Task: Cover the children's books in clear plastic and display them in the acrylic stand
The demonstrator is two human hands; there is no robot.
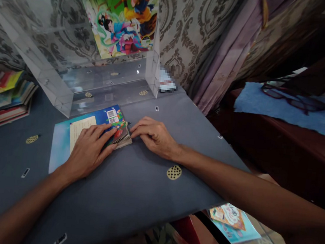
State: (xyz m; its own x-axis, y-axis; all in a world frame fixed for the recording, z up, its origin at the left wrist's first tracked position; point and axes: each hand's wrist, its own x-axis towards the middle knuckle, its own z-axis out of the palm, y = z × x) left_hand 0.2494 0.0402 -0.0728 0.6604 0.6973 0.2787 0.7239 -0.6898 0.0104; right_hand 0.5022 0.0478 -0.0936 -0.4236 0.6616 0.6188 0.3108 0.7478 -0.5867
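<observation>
A blue picture book (pixel 61 138) with a barcode and a cream text panel on its cover lies on the grey tabletop (pixel 130 196). Flat across its cover rests my left hand (pixel 91 145), fingers spread and pressing on it. At the book's right corner, where the page edges look worn and slightly fanned, my right hand (pixel 156 137) is closed with thumb and fingers together against the corner. Its exact hold on the pages is partly hidden by the fingers.
A clear acrylic rack (pixel 110 88) stands behind the book, holding a colourful illustrated book (pixel 127 20). Stacked books (pixel 9 96) sit at the left. Glasses (pixel 297 100) lie on a blue cloth (pixel 252 105) to the right. Another book (pixel 235 224) lies below the table edge.
</observation>
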